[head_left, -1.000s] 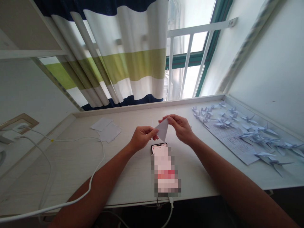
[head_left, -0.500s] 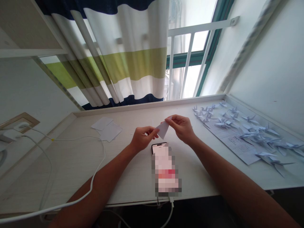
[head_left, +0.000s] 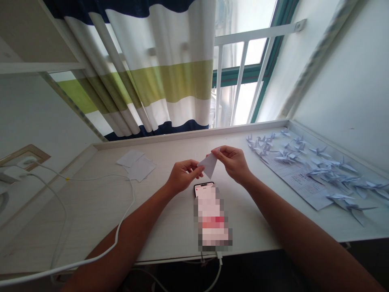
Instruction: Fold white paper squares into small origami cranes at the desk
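Between my hands is a small folded piece of white paper, roughly triangular, with one point hanging down. My left hand pinches its left corner between thumb and fingers. At the upper right corner, my right hand grips the paper with thumb and forefinger. The paper is held up above the desk, just beyond a phone that lies face up with its screen blurred out. Fingers hide part of the paper's edges.
Several folded paper cranes stand at the right, some on a printed sheet. Loose white paper squares lie at the left. A white cable crosses my left forearm. Behind the desk hangs a striped curtain.
The folded paper has turned slightly and shows a little more of its face. Both hands keep their grip in almost the same place.
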The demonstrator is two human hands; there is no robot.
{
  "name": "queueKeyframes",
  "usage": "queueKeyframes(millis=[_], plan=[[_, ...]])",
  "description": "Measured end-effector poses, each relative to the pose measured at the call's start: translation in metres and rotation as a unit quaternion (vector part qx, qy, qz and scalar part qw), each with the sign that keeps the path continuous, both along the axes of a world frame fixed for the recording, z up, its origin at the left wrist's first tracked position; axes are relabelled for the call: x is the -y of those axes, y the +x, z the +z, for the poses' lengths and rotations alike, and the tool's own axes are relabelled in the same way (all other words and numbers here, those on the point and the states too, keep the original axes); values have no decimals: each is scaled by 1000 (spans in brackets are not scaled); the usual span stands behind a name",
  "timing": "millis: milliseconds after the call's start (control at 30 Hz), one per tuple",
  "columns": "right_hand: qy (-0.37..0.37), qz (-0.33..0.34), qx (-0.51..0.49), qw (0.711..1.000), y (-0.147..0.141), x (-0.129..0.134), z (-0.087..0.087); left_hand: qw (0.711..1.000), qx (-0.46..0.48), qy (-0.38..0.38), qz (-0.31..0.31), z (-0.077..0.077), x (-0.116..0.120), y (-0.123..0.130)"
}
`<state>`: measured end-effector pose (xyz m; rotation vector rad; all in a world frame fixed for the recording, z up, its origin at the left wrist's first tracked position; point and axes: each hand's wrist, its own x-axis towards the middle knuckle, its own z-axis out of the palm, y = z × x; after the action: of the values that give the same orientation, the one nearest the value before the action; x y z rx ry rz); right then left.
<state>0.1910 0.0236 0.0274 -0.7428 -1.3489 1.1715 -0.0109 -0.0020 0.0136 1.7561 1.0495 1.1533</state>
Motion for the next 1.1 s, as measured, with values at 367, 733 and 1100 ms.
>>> queueKeyframes(millis=[367, 733, 1100], plan=[[11, 6, 4, 1000, 0, 2, 4, 999, 49, -23, -1, -4, -2, 1], [28, 0, 22, 999, 2, 4, 9, 997, 67, -47, -7, -3, 0, 3], [34, 41, 30, 998, 7, 1, 7, 997, 46, -48, -27, 4, 3, 1]])
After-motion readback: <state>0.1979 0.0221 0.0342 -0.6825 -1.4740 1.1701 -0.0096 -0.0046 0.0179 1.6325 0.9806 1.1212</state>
